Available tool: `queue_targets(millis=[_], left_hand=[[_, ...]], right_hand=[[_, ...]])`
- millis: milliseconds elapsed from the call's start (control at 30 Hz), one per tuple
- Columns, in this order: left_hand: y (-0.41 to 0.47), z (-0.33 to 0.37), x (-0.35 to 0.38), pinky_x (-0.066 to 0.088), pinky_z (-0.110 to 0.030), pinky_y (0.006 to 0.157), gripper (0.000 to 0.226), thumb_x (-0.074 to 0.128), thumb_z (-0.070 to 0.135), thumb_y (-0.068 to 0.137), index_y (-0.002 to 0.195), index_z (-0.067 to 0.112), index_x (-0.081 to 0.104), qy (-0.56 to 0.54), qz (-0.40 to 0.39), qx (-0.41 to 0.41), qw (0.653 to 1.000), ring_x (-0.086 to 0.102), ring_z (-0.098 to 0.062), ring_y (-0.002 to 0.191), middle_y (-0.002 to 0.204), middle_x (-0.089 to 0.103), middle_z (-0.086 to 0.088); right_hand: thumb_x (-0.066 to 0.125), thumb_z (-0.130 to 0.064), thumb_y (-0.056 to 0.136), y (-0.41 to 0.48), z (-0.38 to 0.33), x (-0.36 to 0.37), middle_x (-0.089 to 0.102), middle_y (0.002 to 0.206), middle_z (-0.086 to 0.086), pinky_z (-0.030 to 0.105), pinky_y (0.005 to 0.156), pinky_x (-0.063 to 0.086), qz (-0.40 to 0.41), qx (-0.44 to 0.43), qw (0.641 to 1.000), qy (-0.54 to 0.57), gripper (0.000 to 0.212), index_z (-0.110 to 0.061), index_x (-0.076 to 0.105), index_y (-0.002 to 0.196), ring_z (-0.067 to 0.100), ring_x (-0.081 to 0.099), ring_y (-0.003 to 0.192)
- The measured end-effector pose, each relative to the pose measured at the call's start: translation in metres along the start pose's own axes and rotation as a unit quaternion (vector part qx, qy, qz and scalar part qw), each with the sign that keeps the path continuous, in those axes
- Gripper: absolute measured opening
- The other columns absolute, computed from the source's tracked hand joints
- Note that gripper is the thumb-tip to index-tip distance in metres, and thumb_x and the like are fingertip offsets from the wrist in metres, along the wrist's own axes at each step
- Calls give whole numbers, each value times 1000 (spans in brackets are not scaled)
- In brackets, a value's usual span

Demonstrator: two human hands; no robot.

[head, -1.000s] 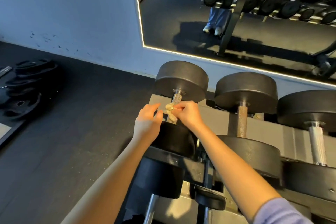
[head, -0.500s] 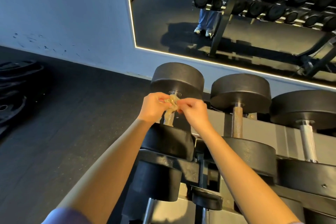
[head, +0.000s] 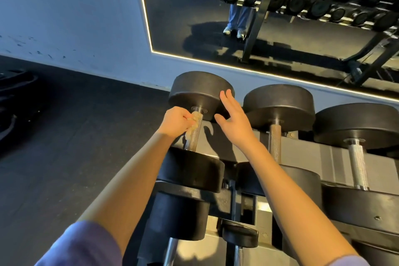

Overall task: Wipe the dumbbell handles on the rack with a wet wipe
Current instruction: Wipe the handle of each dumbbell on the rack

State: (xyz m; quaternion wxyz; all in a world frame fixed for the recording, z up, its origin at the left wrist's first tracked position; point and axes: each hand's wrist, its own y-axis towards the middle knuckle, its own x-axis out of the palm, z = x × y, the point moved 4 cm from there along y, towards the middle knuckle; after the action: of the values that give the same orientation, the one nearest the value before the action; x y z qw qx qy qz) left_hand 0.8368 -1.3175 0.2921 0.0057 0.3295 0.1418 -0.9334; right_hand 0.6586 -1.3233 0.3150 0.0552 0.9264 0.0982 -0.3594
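Dumbbell handle [head: 195, 134] points away toward the mirror [head: 194, 6].

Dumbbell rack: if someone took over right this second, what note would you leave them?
Left hand: grips the wipe against the far end of the leftmost handle.
Right hand: open, holding nothing, beside that dumbbell's far head.
Done: the first handle is under way.
Left: its near part, then the middle handle, the right handle and the lower handles.

Open gap between first handle [head: 195, 131] and second handle [head: 275, 142]; heads [head: 200, 90] flank it.
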Motion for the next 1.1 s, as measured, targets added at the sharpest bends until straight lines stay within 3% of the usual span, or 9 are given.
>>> queue_targets(millis=[100,267,367,467,600,700,867,1000,1100], left_hand=[[-10,-3,6,52,-28,80,6,67,6,80,74,5,67,75,-44,-39,995,63,-22,83,78,65,-8],[-19,-9,12,55,-37,89,30,72,13,73,98,-3,68,172,-116,-108,972,67,-27,94,94,68,-16],[-18,-2,9,56,-35,85,19,67,5,74,91,-4,69,169,-69,-86,979,68,-27,93,93,70,-16],[-5,2,4,57,-36,80,7,63,3,80,74,5,66,79,34,-42,995,68,-24,84,87,70,-14],[9,7,3,50,-20,62,9,61,16,90,85,15,68,28,85,-5,996,63,-11,73,82,67,-2],[10,10,6,51,-23,67,12,58,17,93,88,14,68,58,86,6,995,63,-13,73,82,65,-2],[-5,3,10,54,-33,74,15,59,10,87,73,8,64,146,34,-10,989,63,-20,74,80,67,-11],[-17,8,11,50,-29,70,17,59,9,86,70,11,55,223,-7,-16,975,61,-20,73,83,66,-10],[-26,18,14,50,-26,74,12,57,14,91,89,4,64,180,19,-4,984,63,-21,82,93,68,-11]], right_hand=[[54,-21,96,0,2,2,6,159,-12,42,115,29,5,8,1000,29,66,-34,18,150,11,6,147],[55,-20,95,0,3,3,6,159,-13,43,115,29,6,16,999,48,67,-35,19,150,11,6,147],[55,-19,96,1,2,3,6,159,-13,43,116,28,5,19,999,50,67,-35,19,150,10,5,146],[55,-18,95,0,2,4,6,159,-13,43,116,27,7,19,998,53,67,-35,19,150,11,5,147],[55,-16,95,2,3,2,7,159,-13,43,116,27,3,13,998,64,67,-34,20,150,10,6,146],[55,-16,95,2,3,1,7,159,-12,42,117,25,-4,11,998,64,67,-34,20,150,10,6,146],[55,-17,95,-2,2,2,5,159,-12,40,118,22,-9,21,997,72,68,-33,19,150,11,6,146],[54,-19,96,-4,-9,-3,4,160,-11,35,118,20,-27,26,998,47,67,-31,17,151,13,7,147],[53,-24,97,-13,-16,-16,10,159,-10,35,116,26,-50,29,998,-3,62,-29,22,150,15,18,145]])
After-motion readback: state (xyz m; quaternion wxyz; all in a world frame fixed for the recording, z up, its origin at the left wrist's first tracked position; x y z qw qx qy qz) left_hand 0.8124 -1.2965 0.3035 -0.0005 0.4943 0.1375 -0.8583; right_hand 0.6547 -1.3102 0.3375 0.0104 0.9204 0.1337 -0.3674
